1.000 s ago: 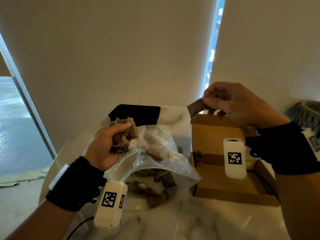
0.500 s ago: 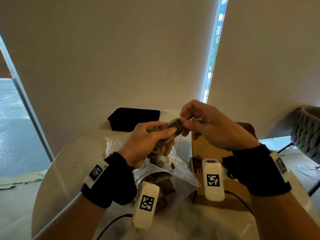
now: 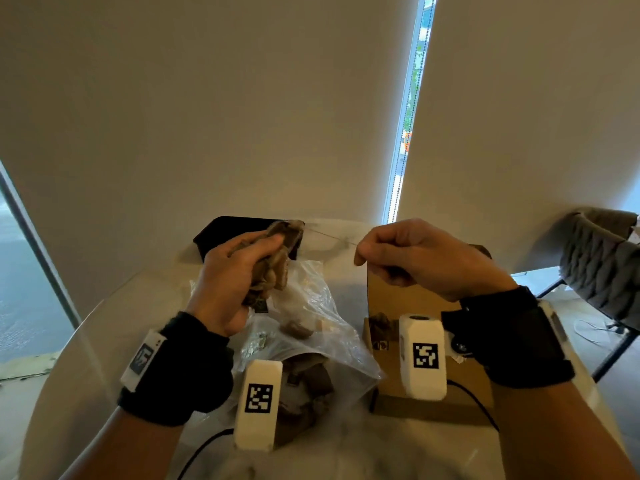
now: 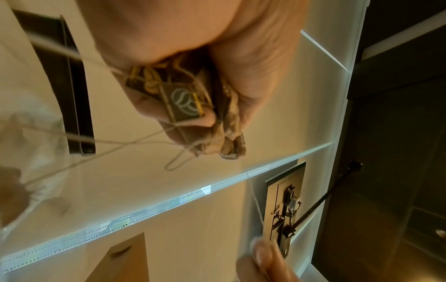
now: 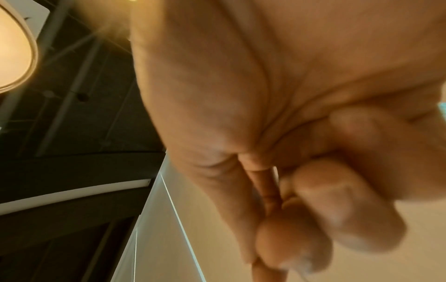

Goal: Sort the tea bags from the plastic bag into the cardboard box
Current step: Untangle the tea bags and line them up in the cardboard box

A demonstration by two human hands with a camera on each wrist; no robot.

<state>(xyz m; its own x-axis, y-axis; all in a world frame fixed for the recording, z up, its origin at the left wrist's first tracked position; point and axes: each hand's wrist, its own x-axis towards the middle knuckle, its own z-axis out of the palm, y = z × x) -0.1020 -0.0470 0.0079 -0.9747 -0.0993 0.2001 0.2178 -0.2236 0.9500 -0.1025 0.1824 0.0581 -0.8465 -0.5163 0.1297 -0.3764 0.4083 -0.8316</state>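
Note:
My left hand [image 3: 242,268] grips a bunch of brown tea bags [image 3: 277,261] above the clear plastic bag [image 3: 322,327]; in the left wrist view the tea bags [image 4: 226,137] and a tag [image 4: 183,103] show between the curled fingers. A thin string [image 3: 329,236] runs taut from the bunch to my right hand [image 3: 408,261], which pinches its end between thumb and forefinger over the open cardboard box [image 3: 391,289]. One tea bag [image 3: 381,323] lies inside the box. More tea bags [image 3: 308,379] remain in the plastic bag. In the right wrist view the fingers [image 5: 289,238] are curled tight.
A black tray [image 3: 228,230] sits at the far side of the round white table [image 3: 104,341]. A grey chair [image 3: 602,265] stands to the right. A black cable [image 3: 204,448] trails off the near edge.
The right hand left the box, met the left hand at the bunch, then pulled away to the right, drawing a string taut. The left hand rose with the tea bags.

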